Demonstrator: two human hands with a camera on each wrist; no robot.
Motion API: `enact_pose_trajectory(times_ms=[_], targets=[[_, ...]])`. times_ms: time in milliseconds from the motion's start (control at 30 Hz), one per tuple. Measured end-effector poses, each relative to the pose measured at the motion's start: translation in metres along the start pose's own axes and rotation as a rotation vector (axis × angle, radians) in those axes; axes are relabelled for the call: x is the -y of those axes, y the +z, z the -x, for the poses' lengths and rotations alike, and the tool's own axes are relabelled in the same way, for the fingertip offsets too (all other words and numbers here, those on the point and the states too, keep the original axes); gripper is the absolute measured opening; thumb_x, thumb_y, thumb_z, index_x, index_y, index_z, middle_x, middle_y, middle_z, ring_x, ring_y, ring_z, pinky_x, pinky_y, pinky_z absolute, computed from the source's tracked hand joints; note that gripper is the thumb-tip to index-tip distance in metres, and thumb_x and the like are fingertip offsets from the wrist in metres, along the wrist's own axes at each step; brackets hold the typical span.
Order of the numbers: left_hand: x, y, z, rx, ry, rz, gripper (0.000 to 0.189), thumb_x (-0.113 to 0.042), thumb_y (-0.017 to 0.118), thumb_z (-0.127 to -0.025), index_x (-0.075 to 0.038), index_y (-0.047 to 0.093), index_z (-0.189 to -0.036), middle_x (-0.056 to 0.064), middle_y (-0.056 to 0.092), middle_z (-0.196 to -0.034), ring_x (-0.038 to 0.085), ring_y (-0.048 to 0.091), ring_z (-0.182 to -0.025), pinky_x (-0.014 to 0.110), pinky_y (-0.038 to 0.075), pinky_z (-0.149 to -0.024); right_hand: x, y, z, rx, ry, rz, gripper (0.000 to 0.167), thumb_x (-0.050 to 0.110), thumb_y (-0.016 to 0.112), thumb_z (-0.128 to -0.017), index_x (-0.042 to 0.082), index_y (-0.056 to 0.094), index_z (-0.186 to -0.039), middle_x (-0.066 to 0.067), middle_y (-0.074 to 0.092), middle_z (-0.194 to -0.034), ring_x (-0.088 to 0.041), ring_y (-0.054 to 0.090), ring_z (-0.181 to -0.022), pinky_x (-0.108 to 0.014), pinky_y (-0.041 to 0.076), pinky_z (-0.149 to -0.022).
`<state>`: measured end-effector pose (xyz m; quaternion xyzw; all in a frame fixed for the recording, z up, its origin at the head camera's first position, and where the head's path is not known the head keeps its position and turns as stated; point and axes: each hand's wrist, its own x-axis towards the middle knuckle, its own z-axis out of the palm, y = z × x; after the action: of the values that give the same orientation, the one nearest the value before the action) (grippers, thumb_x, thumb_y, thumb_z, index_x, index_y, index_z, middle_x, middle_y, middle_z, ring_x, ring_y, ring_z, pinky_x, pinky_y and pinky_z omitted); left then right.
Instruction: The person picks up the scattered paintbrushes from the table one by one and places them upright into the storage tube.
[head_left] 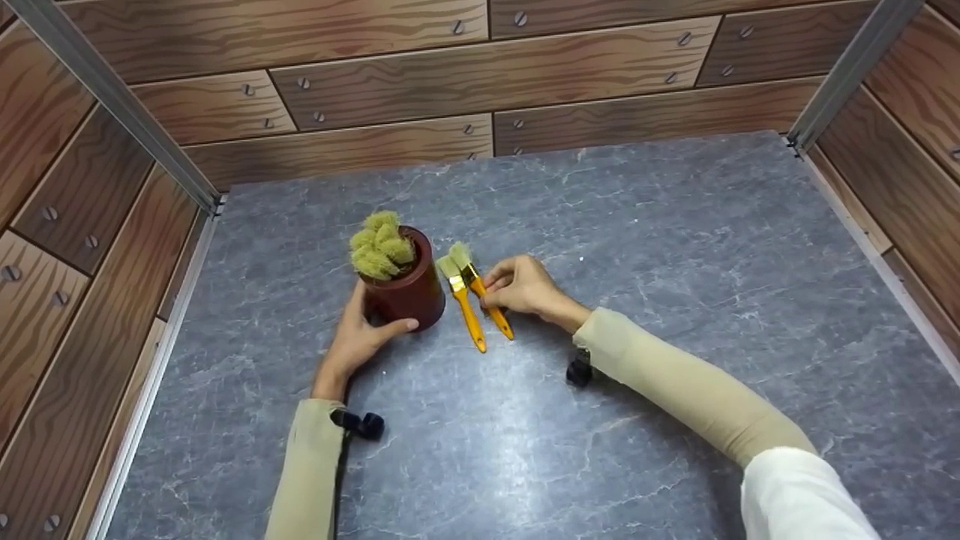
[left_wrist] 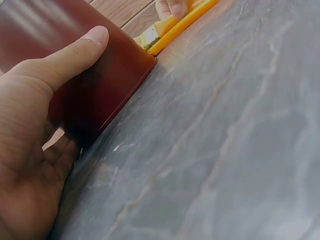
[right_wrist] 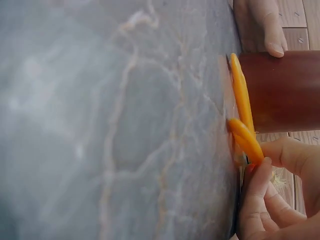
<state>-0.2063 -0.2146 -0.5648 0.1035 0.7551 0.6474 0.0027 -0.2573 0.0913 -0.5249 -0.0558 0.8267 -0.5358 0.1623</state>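
Observation:
A dark red cylindrical pot [head_left: 411, 300] holds a fuzzy yellow-green cactus-like plant [head_left: 381, 247] and stands on the marbled table. My left hand [head_left: 356, 339] grips the pot low down, its thumb across the near side, as the left wrist view also shows. Just right of the pot, two paintbrushes lie side by side with bristles pointing away. Between thumb and fingers, my right hand [head_left: 526, 286] pinches the handle of the right paintbrush [right_wrist: 246, 140]. The left paintbrush [head_left: 471, 319], orange-handled too, lies untouched between that one and the pot.
The grey marbled tabletop [head_left: 675, 247] extends around both hands. Wood-patterned panels [head_left: 390, 82] wall it at the back and on both sides, with metal corner posts [head_left: 135, 120]. A small black camera [head_left: 367, 426] sits at each wrist.

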Motion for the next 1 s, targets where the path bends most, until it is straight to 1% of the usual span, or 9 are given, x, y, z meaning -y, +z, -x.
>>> enact_pose_trajectory(times_ms=[133,233,367,567,767,900,1000], targets=[[-0.001,0.000,0.001,0.002,-0.006,-0.020,0.104,-0.018,0.097,-0.081,-0.032,0.036,-0.165,-0.001,0.056,-0.156,0.021,0.056,-0.142,0.037,0.047,-0.117,0.003,-0.002,0.003,0.029,0.006,-0.056,0.022,0.003,0.086,-0.083,0.002,0.077,-0.103,-0.003,0.073,-0.088,-0.012,0.068,-0.076,-0.023,0.059,-0.064],[-0.001,0.000,0.001,0.002,-0.012,-0.031,0.104,-0.019,0.097,-0.081,-0.033,0.036,-0.165,-0.001,0.056,-0.156,0.021,0.056,-0.141,0.038,0.048,-0.117,0.009,-0.004,0.006,0.043,-0.015,-0.087,0.024,0.003,0.084,-0.084,0.001,0.077,-0.108,-0.003,0.073,-0.091,-0.013,0.067,-0.083,-0.023,0.059,-0.070],[-0.001,-0.001,0.000,-0.003,-0.006,-0.034,0.104,-0.018,0.097,-0.081,-0.031,0.037,-0.165,0.001,0.056,-0.156,0.022,0.056,-0.141,0.037,0.048,-0.117,0.020,-0.008,0.010,0.056,-0.068,-0.125,0.025,0.002,0.082,-0.086,0.001,0.077,-0.110,-0.005,0.073,-0.096,-0.016,0.067,-0.089,-0.024,0.059,-0.076],[-0.001,0.000,0.000,-0.002,0.010,-0.005,0.103,-0.014,0.096,-0.081,-0.030,0.038,-0.164,-0.001,0.057,-0.154,0.020,0.057,-0.140,0.034,0.048,-0.116,0.039,-0.015,0.017,0.073,-0.148,-0.155,0.023,0.003,0.082,-0.089,0.001,0.076,-0.111,-0.007,0.074,-0.101,-0.018,0.069,-0.091,-0.026,0.059,-0.079],[-0.002,0.000,0.000,-0.013,0.003,-0.014,0.102,-0.016,0.097,-0.080,-0.031,0.040,-0.163,-0.003,0.059,-0.152,0.017,0.058,-0.139,0.035,0.047,-0.117,0.059,-0.018,0.025,0.107,-0.235,-0.183,0.020,0.004,0.080,-0.094,0.000,0.075,-0.113,-0.012,0.075,-0.107,-0.022,0.073,-0.092,-0.034,0.064,-0.088],[-0.002,0.000,0.000,-0.015,0.000,-0.020,0.100,-0.018,0.097,-0.081,-0.029,0.041,-0.162,-0.002,0.059,-0.153,0.018,0.057,-0.139,0.036,0.046,-0.118,0.072,-0.015,0.029,0.121,-0.296,-0.167,0.018,0.006,0.079,-0.096,0.001,0.075,-0.113,-0.012,0.076,-0.108,-0.021,0.074,-0.091,-0.032,0.063,-0.086],[-0.001,0.000,0.000,-0.006,0.003,-0.011,0.098,-0.016,0.096,-0.082,-0.028,0.041,-0.162,0.000,0.058,-0.154,0.020,0.057,-0.140,0.035,0.046,-0.117,0.081,-0.012,0.031,0.127,-0.354,-0.151,0.018,0.006,0.078,-0.096,0.000,0.076,-0.113,-0.013,0.076,-0.108,-0.020,0.073,-0.091,-0.030,0.062,-0.086]])
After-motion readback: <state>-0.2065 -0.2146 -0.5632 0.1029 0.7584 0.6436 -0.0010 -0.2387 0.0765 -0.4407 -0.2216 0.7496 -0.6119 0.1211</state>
